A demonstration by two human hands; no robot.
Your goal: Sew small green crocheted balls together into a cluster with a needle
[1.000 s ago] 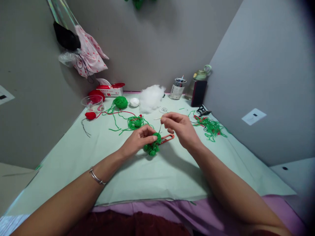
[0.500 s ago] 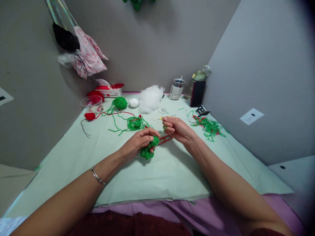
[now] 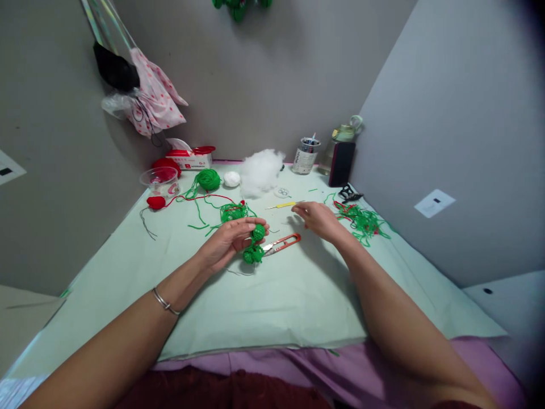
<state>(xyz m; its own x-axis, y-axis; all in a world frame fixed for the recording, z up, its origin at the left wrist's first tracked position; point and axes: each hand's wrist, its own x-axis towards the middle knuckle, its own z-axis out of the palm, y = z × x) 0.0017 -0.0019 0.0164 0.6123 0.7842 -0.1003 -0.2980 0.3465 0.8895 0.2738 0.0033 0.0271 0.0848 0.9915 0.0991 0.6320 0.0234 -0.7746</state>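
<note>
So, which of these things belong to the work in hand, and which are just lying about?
Likely in the work:
green yarn piece, in the left hand
orange-handled snips
yellow-handled hook
green yarn ball
white fluff

Probably lying about:
phone
bottle
can

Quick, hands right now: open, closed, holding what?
Left hand: closed on the green yarn piece.
Right hand: half-curled near the yellow hook; can't tell whether it holds anything.

Look, knobbly matt yarn in your green crochet piece (image 3: 254, 254), shiny metal in your bangle (image 3: 166, 305), fluffy fibre in that white stuffing (image 3: 261, 173), clear glossy plastic tub (image 3: 171, 189)
</note>
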